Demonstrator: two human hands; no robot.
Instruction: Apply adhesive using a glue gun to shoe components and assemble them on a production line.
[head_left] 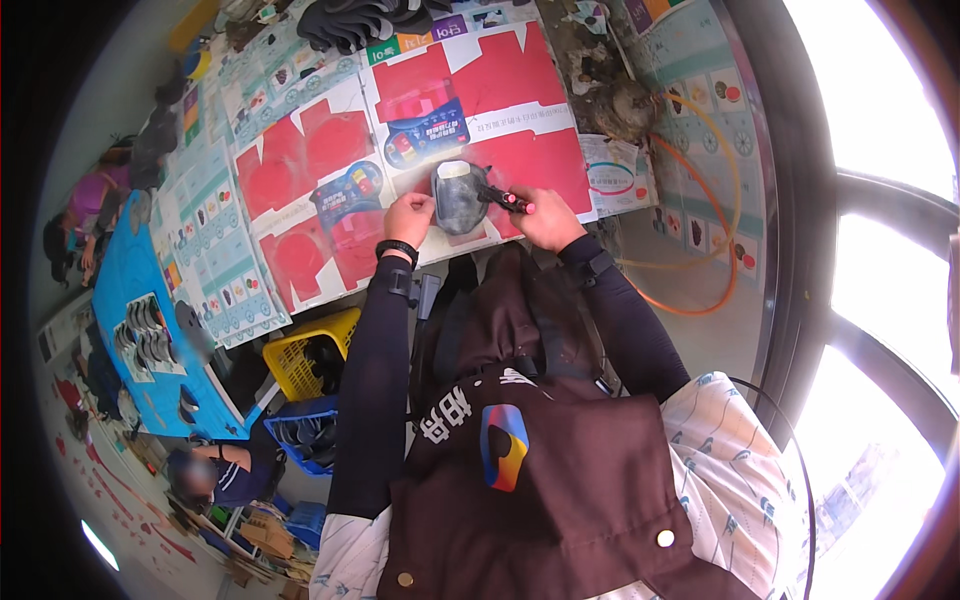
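A dark grey, rounded piece (pixel 462 207) with a pale patch at its top lies near the front edge of the table, between my hands. Its material cannot be made out. My left hand (pixel 410 219) is closed, its fingertips at the piece's left edge. In my right hand (pixel 548 220) is a small black tool with pink ends (pixel 507 199); its tip reaches the right side of the grey piece. Beneath lie red and white printed cardboard sheets (pixel 510 70), with blue printed shapes.
Several dark curved pieces (pixel 350 22) are piled at the table's far edge. Yellow and orange hoses (pixel 722 270) loop down at the right. A yellow basket (pixel 300 362) and a blue basket (pixel 300 412) stand below left. Other people sit by a blue table (pixel 130 300) at the left.
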